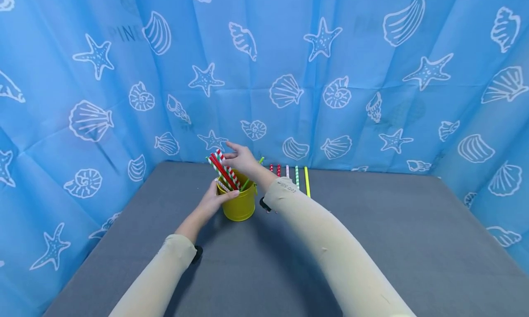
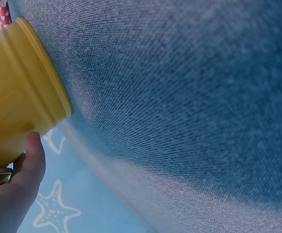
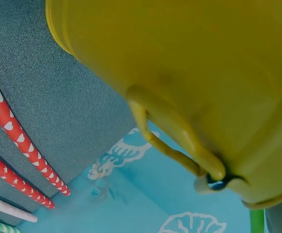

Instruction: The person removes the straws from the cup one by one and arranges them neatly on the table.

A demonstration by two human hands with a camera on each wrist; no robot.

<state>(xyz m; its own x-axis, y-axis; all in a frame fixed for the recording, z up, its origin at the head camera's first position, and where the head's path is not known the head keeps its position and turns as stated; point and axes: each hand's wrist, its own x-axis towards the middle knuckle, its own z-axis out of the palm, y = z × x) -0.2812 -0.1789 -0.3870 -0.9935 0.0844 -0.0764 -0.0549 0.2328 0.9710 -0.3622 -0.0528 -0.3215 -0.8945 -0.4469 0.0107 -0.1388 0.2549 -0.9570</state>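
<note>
A yellow metal bucket [image 1: 239, 209] stands on the grey table, holding a bundle of paper straws [image 1: 226, 172] in red, red-white-green stripes and other patterns. The left hand [image 1: 212, 198] grips the bucket's left side, its thumb along the front rim. Seen from the left wrist, a finger [image 2: 33, 158] curves against the bucket wall beside the handle joint. The right hand [image 1: 244, 161] is over the bucket's far right side, fingers extended toward the straw tops and right at a striped straw. A green straw [image 1: 252, 173] leans at the right rim, partly behind this hand.
Right of the bucket lies a row of several straws, among them a red heart-patterned straw [image 3: 22, 138], a red starred straw [image 3: 15, 180], a green-striped straw [image 1: 297, 177] and a yellow straw [image 1: 307, 181]. A blue seashell curtain [image 1: 264, 78] hangs behind the table [image 1: 396, 234].
</note>
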